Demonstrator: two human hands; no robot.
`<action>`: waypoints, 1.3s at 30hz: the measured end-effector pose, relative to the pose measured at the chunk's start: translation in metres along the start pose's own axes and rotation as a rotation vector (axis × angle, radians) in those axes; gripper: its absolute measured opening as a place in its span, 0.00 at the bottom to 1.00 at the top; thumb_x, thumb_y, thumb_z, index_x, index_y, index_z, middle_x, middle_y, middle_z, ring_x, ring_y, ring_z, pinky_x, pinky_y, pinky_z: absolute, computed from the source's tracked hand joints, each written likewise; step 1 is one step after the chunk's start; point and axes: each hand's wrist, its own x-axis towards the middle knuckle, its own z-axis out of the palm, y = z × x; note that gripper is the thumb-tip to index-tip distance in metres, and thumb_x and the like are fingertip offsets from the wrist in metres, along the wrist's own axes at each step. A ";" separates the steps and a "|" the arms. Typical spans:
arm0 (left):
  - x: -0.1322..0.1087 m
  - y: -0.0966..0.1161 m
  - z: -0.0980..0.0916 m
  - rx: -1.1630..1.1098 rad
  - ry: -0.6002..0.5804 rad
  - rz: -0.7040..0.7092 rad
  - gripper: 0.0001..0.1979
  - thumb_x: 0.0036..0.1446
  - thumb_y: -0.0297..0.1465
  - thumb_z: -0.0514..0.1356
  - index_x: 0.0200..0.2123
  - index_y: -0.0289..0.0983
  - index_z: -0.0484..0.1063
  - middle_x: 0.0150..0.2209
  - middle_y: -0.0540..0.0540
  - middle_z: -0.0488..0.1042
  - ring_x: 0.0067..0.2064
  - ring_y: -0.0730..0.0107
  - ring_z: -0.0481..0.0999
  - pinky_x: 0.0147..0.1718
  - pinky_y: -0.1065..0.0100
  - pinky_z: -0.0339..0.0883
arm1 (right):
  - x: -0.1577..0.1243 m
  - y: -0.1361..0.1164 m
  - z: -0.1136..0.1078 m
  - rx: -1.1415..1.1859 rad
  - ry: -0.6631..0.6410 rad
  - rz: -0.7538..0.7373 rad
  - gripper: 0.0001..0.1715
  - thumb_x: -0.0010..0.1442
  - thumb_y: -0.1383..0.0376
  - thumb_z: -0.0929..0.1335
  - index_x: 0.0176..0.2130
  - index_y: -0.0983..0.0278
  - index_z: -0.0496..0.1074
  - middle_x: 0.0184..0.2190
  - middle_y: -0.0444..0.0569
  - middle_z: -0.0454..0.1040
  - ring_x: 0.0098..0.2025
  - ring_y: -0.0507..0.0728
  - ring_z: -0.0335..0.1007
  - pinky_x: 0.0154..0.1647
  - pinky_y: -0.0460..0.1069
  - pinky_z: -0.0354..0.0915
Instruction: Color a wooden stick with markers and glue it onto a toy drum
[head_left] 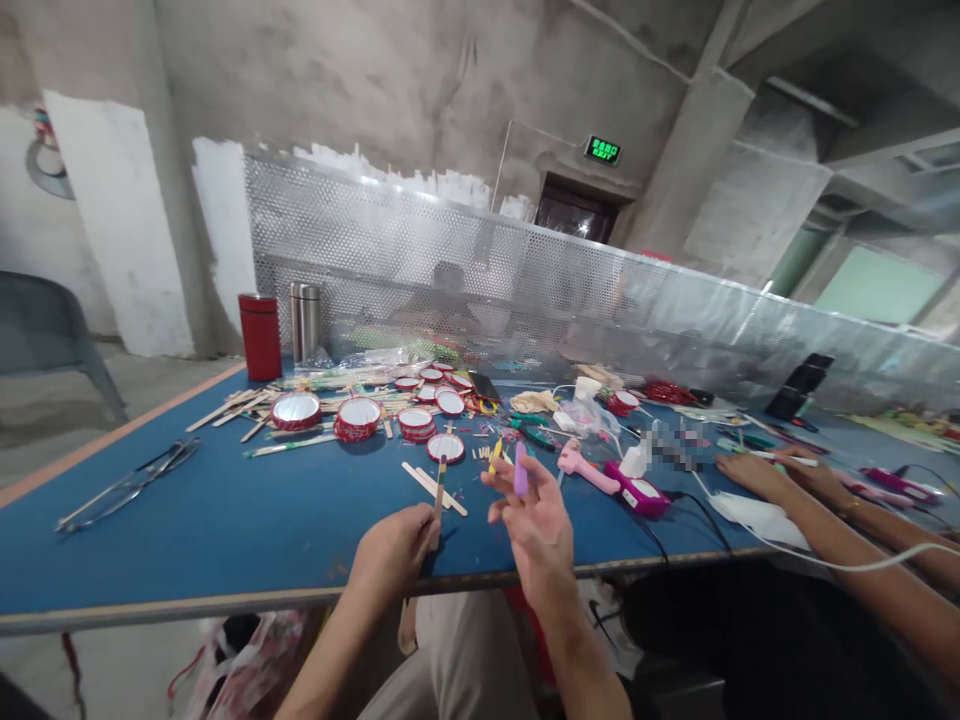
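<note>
My left hand (pixel 397 548) is closed around the lower end of a flat wooden craft stick (pixel 441 488), held upright at the table's front edge. The stick's upper end bears a dark band and some green. To its right, my right hand (pixel 534 520) is raised with its fingers apart and nothing visible in its grasp. A purple finger sleeve (pixel 520 470) and a yellow one (pixel 496 456) appear on its fingers. Loose craft sticks (pixel 433 488) lie just behind my left hand, near a small round red-rimmed mirror-like disc (pixel 445 447).
Stacks of red-rimmed discs (pixel 357 418) and scattered sticks lie farther back. Scissors-like metal tongs (pixel 127 485) rest at left. A pink glue gun (pixel 586 468) and purple corded box (pixel 642 492) stand right. A co-worker's hands (pixel 757 475) work at far right. Red tumbler (pixel 259 338) behind.
</note>
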 end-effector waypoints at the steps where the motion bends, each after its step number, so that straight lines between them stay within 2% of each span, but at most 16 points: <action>1: 0.000 0.000 0.000 -0.015 0.001 -0.002 0.13 0.62 0.32 0.48 0.27 0.39 0.66 0.29 0.50 0.75 0.31 0.71 0.72 0.29 0.72 0.53 | -0.005 0.008 0.003 -0.097 0.048 -0.063 0.21 0.52 0.64 0.72 0.46 0.59 0.66 0.41 0.50 0.76 0.41 0.56 0.75 0.33 0.47 0.69; 3: 0.000 0.001 -0.001 -0.043 -0.005 -0.008 0.13 0.62 0.32 0.48 0.27 0.39 0.67 0.29 0.51 0.74 0.31 0.72 0.71 0.29 0.73 0.53 | -0.014 0.021 0.006 -0.264 0.134 -0.173 0.09 0.57 0.65 0.69 0.41 0.60 0.68 0.29 0.44 0.76 0.31 0.52 0.74 0.34 0.47 0.69; 5: 0.000 0.002 -0.002 -0.058 -0.009 -0.020 0.12 0.62 0.32 0.49 0.27 0.39 0.67 0.28 0.51 0.74 0.30 0.73 0.71 0.28 0.73 0.53 | -0.022 0.031 0.006 -0.377 0.124 -0.247 0.06 0.60 0.66 0.66 0.40 0.61 0.70 0.26 0.42 0.74 0.26 0.50 0.72 0.30 0.45 0.69; 9: 0.000 0.001 -0.001 -0.056 0.000 -0.025 0.12 0.61 0.32 0.49 0.27 0.39 0.67 0.28 0.51 0.74 0.30 0.73 0.71 0.28 0.74 0.53 | -0.028 0.035 0.010 -0.481 -0.011 -0.410 0.09 0.59 0.68 0.66 0.41 0.60 0.72 0.30 0.45 0.74 0.29 0.52 0.71 0.30 0.47 0.68; 11: -0.001 0.001 -0.001 -0.057 0.005 -0.017 0.13 0.61 0.32 0.48 0.27 0.39 0.67 0.28 0.51 0.74 0.30 0.73 0.71 0.28 0.74 0.53 | -0.024 0.031 0.015 -0.480 -0.029 -0.445 0.08 0.58 0.68 0.67 0.40 0.60 0.73 0.29 0.45 0.74 0.31 0.53 0.71 0.32 0.48 0.67; 13: -0.002 0.000 -0.001 -0.073 0.008 -0.009 0.13 0.61 0.32 0.48 0.26 0.39 0.66 0.28 0.51 0.74 0.30 0.73 0.71 0.28 0.74 0.54 | -0.018 0.028 0.021 -0.458 0.018 -0.399 0.02 0.57 0.67 0.68 0.34 0.62 0.72 0.26 0.44 0.71 0.29 0.52 0.69 0.29 0.46 0.66; 16: -0.002 0.000 -0.002 -0.107 0.019 0.008 0.14 0.61 0.32 0.47 0.26 0.39 0.66 0.27 0.50 0.74 0.29 0.72 0.71 0.29 0.75 0.55 | -0.013 0.029 0.027 -0.358 0.225 -0.213 0.12 0.56 0.62 0.69 0.24 0.63 0.66 0.17 0.38 0.64 0.19 0.48 0.61 0.20 0.43 0.60; 18: -0.003 0.001 -0.002 -0.114 0.030 0.012 0.14 0.61 0.32 0.47 0.25 0.39 0.66 0.27 0.50 0.74 0.30 0.72 0.71 0.29 0.75 0.55 | -0.014 0.033 0.029 -0.258 0.323 -0.076 0.13 0.57 0.59 0.68 0.26 0.64 0.65 0.13 0.36 0.61 0.14 0.47 0.57 0.15 0.42 0.55; 19: -0.003 0.001 -0.002 -0.114 0.035 0.012 0.14 0.62 0.32 0.47 0.25 0.39 0.66 0.27 0.50 0.74 0.30 0.72 0.71 0.29 0.75 0.55 | -0.015 0.035 0.029 -0.222 0.339 -0.033 0.12 0.58 0.58 0.67 0.28 0.64 0.67 0.13 0.37 0.63 0.13 0.47 0.58 0.14 0.42 0.55; 22: -0.003 0.000 0.000 -0.120 0.043 0.012 0.15 0.62 0.32 0.47 0.25 0.39 0.67 0.27 0.50 0.74 0.30 0.72 0.71 0.29 0.75 0.56 | -0.020 0.040 0.028 -0.220 0.295 -0.018 0.14 0.58 0.57 0.66 0.37 0.67 0.71 0.23 0.46 0.74 0.19 0.51 0.68 0.18 0.44 0.62; 24: -0.003 -0.001 0.001 -0.131 0.046 0.015 0.14 0.62 0.32 0.48 0.26 0.39 0.67 0.27 0.51 0.74 0.30 0.73 0.71 0.29 0.75 0.56 | -0.022 0.042 0.026 -0.262 0.249 -0.046 0.14 0.57 0.58 0.67 0.39 0.66 0.72 0.28 0.49 0.76 0.24 0.53 0.72 0.22 0.45 0.65; 30: -0.002 -0.004 0.004 -0.098 0.049 0.019 0.14 0.62 0.31 0.48 0.26 0.39 0.67 0.27 0.51 0.74 0.30 0.73 0.70 0.29 0.74 0.55 | -0.025 0.045 0.021 -0.351 0.220 -0.102 0.09 0.58 0.60 0.67 0.31 0.64 0.68 0.19 0.41 0.70 0.19 0.50 0.68 0.21 0.44 0.64; 36: -0.002 -0.004 0.004 -0.045 0.042 -0.007 0.14 0.63 0.32 0.46 0.27 0.39 0.67 0.28 0.50 0.74 0.31 0.71 0.71 0.28 0.73 0.54 | -0.028 0.047 0.020 -0.492 0.019 -0.207 0.05 0.60 0.64 0.65 0.37 0.63 0.69 0.28 0.46 0.75 0.29 0.53 0.74 0.32 0.47 0.69; 39: -0.002 -0.004 0.004 -0.027 0.046 -0.009 0.14 0.62 0.32 0.46 0.28 0.39 0.67 0.29 0.49 0.74 0.32 0.70 0.72 0.29 0.73 0.55 | -0.028 0.048 0.019 -0.525 -0.010 -0.221 0.05 0.60 0.65 0.65 0.37 0.62 0.70 0.30 0.47 0.75 0.31 0.54 0.74 0.34 0.48 0.70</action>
